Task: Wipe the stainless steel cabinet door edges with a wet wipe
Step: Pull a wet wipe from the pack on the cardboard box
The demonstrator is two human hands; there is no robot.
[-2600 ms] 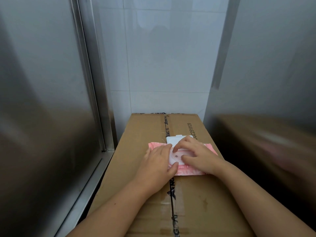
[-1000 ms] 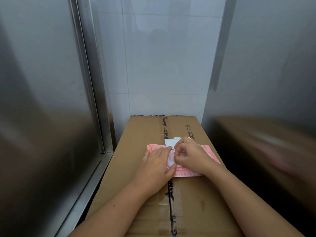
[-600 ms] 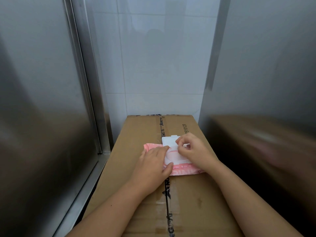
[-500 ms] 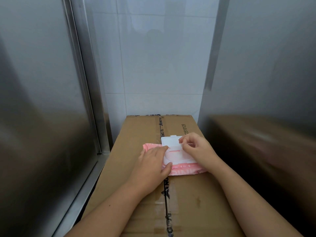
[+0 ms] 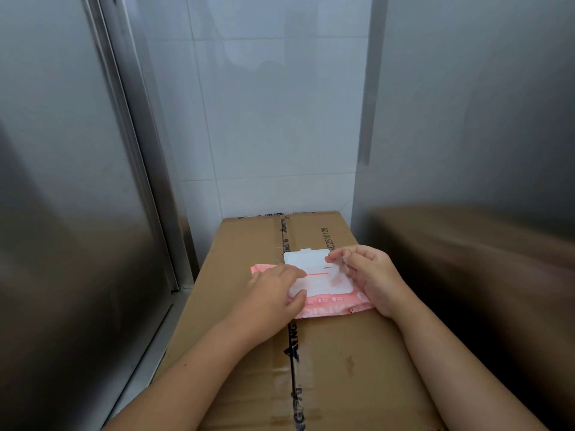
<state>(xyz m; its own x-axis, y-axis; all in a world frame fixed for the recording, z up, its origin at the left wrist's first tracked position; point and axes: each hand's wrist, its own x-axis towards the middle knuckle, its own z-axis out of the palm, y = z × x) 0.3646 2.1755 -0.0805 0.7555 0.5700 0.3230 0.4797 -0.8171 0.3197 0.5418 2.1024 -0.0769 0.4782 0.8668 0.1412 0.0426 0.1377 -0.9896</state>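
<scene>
A pink wet wipe pack (image 5: 329, 307) lies on a cardboard box (image 5: 342, 368), its white lid (image 5: 306, 258) flipped open toward the wall. My left hand (image 5: 273, 290) lies flat on the pack's left half and presses it down. My right hand (image 5: 370, 275) is at the right of the opening, fingers curled, pinching a thin translucent bit of wet wipe (image 5: 337, 273). The stainless steel cabinet door (image 5: 62, 181) stands at the left, its vertical edge (image 5: 133, 150) running floor to top.
A second stainless steel panel (image 5: 466, 119) closes the right side and reflects the box. White wall tiles (image 5: 273, 119) fill the back. A narrow metal sill (image 5: 155, 337) runs between the left door and the box.
The lid has gone from covered to flipped open. My right hand has shifted from the pack's middle to the right side of the opening. My left hand stays on the pack.
</scene>
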